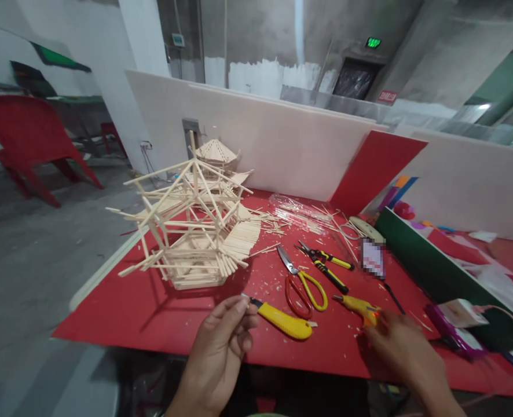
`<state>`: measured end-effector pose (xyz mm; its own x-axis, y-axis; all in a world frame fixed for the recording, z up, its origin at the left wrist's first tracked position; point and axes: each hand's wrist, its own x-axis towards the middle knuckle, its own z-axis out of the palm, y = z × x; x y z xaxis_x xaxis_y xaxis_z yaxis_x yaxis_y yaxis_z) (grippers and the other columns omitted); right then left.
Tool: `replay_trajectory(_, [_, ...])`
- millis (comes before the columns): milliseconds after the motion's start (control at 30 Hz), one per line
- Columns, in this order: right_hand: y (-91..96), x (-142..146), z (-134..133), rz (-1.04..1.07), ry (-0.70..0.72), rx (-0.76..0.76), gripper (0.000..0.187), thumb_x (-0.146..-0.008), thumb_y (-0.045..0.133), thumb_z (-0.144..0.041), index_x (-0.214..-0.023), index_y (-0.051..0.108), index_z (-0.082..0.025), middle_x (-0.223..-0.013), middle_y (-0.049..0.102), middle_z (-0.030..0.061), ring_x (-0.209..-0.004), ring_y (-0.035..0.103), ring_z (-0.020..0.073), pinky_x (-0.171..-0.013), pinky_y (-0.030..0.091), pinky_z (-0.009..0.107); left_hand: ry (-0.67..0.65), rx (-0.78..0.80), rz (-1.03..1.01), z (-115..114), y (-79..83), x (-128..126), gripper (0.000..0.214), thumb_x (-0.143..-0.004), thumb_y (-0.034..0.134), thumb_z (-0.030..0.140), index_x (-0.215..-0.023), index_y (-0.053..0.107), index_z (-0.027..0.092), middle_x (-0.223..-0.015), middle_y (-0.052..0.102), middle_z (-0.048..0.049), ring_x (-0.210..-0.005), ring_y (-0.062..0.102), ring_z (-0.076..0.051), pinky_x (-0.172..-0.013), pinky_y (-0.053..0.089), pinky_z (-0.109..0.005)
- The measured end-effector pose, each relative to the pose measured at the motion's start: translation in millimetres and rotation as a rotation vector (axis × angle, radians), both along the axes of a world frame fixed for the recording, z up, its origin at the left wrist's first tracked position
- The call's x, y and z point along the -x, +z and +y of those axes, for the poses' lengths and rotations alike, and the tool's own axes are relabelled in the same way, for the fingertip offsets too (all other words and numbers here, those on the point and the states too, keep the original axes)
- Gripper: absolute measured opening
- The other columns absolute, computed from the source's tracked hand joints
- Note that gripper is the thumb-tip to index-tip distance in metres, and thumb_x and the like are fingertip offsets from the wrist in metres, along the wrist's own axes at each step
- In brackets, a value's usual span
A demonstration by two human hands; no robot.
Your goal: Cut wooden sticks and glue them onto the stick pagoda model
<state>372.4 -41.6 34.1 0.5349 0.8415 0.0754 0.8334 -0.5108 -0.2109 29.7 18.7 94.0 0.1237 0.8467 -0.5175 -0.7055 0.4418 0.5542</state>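
My left hand [222, 341] rests at the near edge of the red table [121, 313]. Its fingers are curled in a pinch, and its fingertips touch the blade end of a yellow utility knife [282, 319] that lies flat. My right hand [402, 347] is blurred by motion and reaches the rear of a yellow glue gun [361, 306] lying on the table. A tower built of wooden sticks [195, 231] stands at the left of the table, beyond my left hand.
Red and yellow scissors [302, 286] and yellow-handled cutters [326, 266] lie between the hands and the far partition [282, 139]. Loose sticks and clear plastic bags [300, 211] lie farther back. A green box [417, 260] stands at right. A red chair [30, 139] is on the floor, left.
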Motion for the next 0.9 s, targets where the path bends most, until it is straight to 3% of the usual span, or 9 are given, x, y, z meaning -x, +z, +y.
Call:
replay_trajectory(133, [-21.5, -32, -6, 0.173, -0.089, 0.105, 0.033, -0.067, 0.062, -0.04, -0.093, 0.065, -0.021, -0.08, 0.072, 0.0126, -0.076, 0.07, 0.0313, -0.063, 0.047, 0.037, 0.001, -0.053, -0.012, 0, 3.7, 0, 0.041, -0.047, 0.095, 0.021, -0.079, 0.074, 0.011, -0.068, 0.074, -0.0053, -0.055, 0.066, -0.011, -0.042, 0.045, -0.013])
replay_trajectory(200, [-24.8, -35, -5, 0.185, -0.095, 0.103, 0.029, -0.065, 0.062, -0.04, -0.088, 0.064, -0.023, -0.075, 0.071, 0.0112, -0.072, 0.07, 0.0315, -0.06, 0.046, 0.037, 0.001, -0.066, -0.01, -1, 4.8, 1, 0.04, -0.047, 0.095, 0.021, -0.079, 0.074, 0.011, -0.068, 0.074, -0.0055, -0.055, 0.066, -0.011, -0.041, 0.043, -0.012])
replay_trajectory(333, [-22.6, -37, -4, 0.275, -0.079, 0.101, 0.015, -0.06, 0.062, -0.041, -0.063, 0.059, -0.027, -0.055, 0.064, 0.0049, -0.056, 0.065, 0.0299, -0.053, 0.041, 0.036, 0.032, -0.08, -0.02, -2, 3.7, 4, 0.04, -0.046, 0.096, 0.025, -0.076, 0.074, 0.011, -0.066, 0.072, -0.0035, -0.053, 0.064, -0.009, -0.041, 0.043, -0.012])
replay_trajectory(500, [-8.3, -30, -9, 0.332, -0.118, -0.017, 0.023, -0.066, 0.054, -0.05, -0.065, 0.058, -0.027, -0.063, 0.068, 0.0087, -0.063, 0.067, 0.029, -0.056, 0.047, 0.037, -0.007, -0.107, -0.05, -4, -0.1, 6, 0.035, -0.053, 0.094, 0.031, -0.072, 0.071, 0.012, -0.064, 0.07, -0.0011, -0.05, 0.061, -0.007, -0.042, 0.045, -0.012])
replay_trajectory(600, [15.7, -5, -13, 0.407, -0.107, -0.204, 0.032, -0.067, 0.056, -0.057, -0.071, 0.057, -0.025, -0.06, 0.063, 0.0039, -0.06, 0.064, 0.0253, -0.056, 0.049, 0.034, -0.043, -0.129, -0.047, -5, -0.1, 5, 0.033, -0.059, 0.09, 0.035, -0.07, 0.069, 0.012, -0.062, 0.068, -0.0005, -0.046, 0.059, -0.006, -0.037, 0.041, -0.012])
replay_trajectory(700, [47.6, 38, -14, 0.508, 0.034, -0.325, 0.033, -0.072, 0.057, -0.057, -0.073, 0.057, -0.023, -0.057, 0.059, -0.0008, -0.055, 0.06, 0.0193, -0.051, 0.047, 0.027, -0.069, -0.157, -0.02, -5, 1.5, 4, 0.033, -0.061, 0.09, 0.035, -0.071, 0.069, 0.012, -0.062, 0.069, -0.0021, -0.046, 0.06, -0.008, -0.034, 0.039, -0.013])
replay_trajectory(767, [67.1, 72, -9, 0.547, 0.168, -0.396, 0.03, -0.074, 0.059, -0.052, -0.078, 0.06, -0.022, -0.064, 0.064, 0.0008, -0.059, 0.063, 0.0192, -0.052, 0.049, 0.026, -0.074, -0.17, -0.003, -5, 2.8, 4, 0.033, -0.059, 0.09, 0.033, -0.075, 0.071, 0.012, -0.064, 0.07, -0.0035, -0.049, 0.062, -0.009, -0.035, 0.041, -0.013])
replay_trajectory(800, [75.3, 89, -5, 0.52, 0.245, -0.427, 0.031, -0.075, 0.061, -0.052, -0.082, 0.061, -0.022, -0.066, 0.065, 0.0011, -0.059, 0.063, 0.0191, -0.051, 0.049, 0.026, -0.073, -0.175, 0.0, -5, 3.4, 4, 0.033, -0.059, 0.091, 0.032, -0.077, 0.071, 0.012, -0.065, 0.071, -0.0038, -0.049, 0.062, -0.01, -0.035, 0.042, -0.013])
replay_trajectory(900, [91.7, 130, 13, 0.236, 0.371, -0.529, 0.039, -0.073, 0.068, -0.057, -0.062, 0.05, -0.024, -0.05, 0.05, -0.0037, -0.041, 0.047, 0.0127, -0.039, 0.038, 0.024, -0.077, -0.19, 0.0, -7, 4.4, 6, 0.033, -0.058, 0.091, 0.031, -0.077, 0.071, 0.012, -0.064, 0.07, -0.0033, -0.049, 0.063, -0.011, -0.035, 0.043, -0.014])
